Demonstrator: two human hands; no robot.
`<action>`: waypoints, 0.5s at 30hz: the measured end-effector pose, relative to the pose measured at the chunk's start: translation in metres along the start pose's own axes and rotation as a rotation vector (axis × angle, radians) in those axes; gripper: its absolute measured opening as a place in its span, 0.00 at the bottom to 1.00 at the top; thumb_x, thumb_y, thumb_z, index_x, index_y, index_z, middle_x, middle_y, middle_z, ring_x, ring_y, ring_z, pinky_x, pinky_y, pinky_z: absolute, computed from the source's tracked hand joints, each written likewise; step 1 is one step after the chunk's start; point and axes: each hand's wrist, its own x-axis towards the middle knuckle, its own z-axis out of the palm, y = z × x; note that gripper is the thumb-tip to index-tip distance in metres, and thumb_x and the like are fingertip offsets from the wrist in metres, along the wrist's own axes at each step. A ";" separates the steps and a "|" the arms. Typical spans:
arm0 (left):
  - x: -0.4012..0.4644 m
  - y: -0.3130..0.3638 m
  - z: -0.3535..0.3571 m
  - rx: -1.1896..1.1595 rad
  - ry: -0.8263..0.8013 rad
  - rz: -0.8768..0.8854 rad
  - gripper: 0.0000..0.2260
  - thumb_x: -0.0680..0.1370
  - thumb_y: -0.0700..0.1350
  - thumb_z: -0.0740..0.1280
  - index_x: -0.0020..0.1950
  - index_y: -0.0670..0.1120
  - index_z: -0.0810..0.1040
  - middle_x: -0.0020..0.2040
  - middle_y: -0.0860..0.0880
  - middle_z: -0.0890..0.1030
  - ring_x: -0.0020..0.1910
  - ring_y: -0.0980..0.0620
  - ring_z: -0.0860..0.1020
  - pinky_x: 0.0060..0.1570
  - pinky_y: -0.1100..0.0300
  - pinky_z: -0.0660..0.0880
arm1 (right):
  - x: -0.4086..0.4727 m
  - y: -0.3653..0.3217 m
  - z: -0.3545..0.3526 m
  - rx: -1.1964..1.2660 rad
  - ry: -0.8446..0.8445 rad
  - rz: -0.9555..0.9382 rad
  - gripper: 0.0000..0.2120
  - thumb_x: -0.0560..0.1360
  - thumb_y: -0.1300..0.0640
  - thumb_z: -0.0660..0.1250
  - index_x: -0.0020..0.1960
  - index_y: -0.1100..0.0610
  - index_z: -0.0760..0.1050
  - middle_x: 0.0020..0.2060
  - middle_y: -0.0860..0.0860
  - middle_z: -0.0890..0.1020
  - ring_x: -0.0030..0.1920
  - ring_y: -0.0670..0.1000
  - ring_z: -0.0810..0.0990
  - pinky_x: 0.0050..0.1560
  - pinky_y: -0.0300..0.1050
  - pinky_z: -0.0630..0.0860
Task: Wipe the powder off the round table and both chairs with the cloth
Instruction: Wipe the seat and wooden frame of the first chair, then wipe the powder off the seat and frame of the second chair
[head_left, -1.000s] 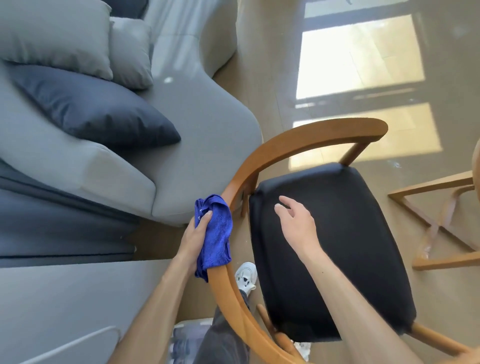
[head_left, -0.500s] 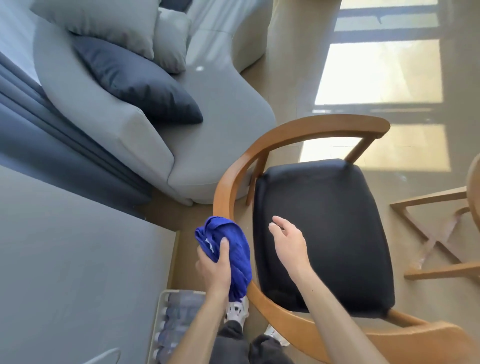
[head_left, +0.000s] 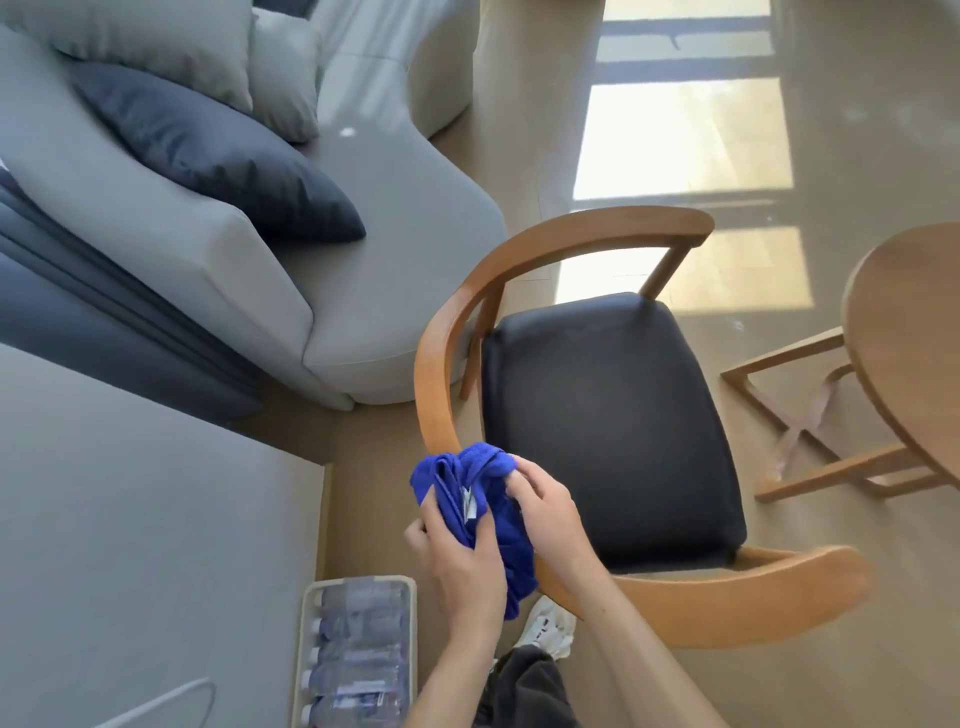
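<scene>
Cloth: I saw the bunched blue cloth (head_left: 470, 512) over the chair's (head_left: 608, 436) wooden rail.
Left hand (head_left: 465, 566): its fingers clamped on the cloth.
Right hand (head_left: 545, 512): its fingers pinched the cloth's top.

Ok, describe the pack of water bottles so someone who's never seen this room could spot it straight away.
Start at the wooden chair with the black seat. The pack of water bottles lies on the floor at its left, against the grey block, just below the hands holding the blue cloth. It is the only clear, plastic-wrapped thing there.
</scene>
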 end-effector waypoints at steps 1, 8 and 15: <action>-0.005 0.006 -0.002 -0.020 -0.027 0.043 0.21 0.76 0.45 0.69 0.67 0.53 0.68 0.55 0.51 0.68 0.48 0.62 0.73 0.40 0.70 0.68 | -0.007 -0.004 -0.001 0.030 -0.013 -0.015 0.11 0.77 0.47 0.60 0.53 0.47 0.80 0.47 0.48 0.84 0.50 0.47 0.80 0.58 0.57 0.77; -0.033 0.072 0.008 -0.096 -0.321 0.318 0.20 0.75 0.44 0.70 0.64 0.58 0.70 0.57 0.55 0.68 0.54 0.61 0.74 0.48 0.73 0.71 | -0.048 -0.051 -0.050 0.283 0.057 -0.198 0.10 0.79 0.56 0.60 0.50 0.57 0.79 0.44 0.54 0.82 0.46 0.51 0.79 0.51 0.52 0.77; -0.079 0.148 0.040 -0.135 -0.616 0.545 0.23 0.74 0.45 0.72 0.60 0.66 0.65 0.56 0.56 0.67 0.52 0.65 0.73 0.45 0.76 0.73 | -0.104 -0.098 -0.131 0.347 0.174 -0.375 0.18 0.75 0.53 0.65 0.61 0.61 0.72 0.56 0.63 0.78 0.57 0.61 0.78 0.61 0.55 0.75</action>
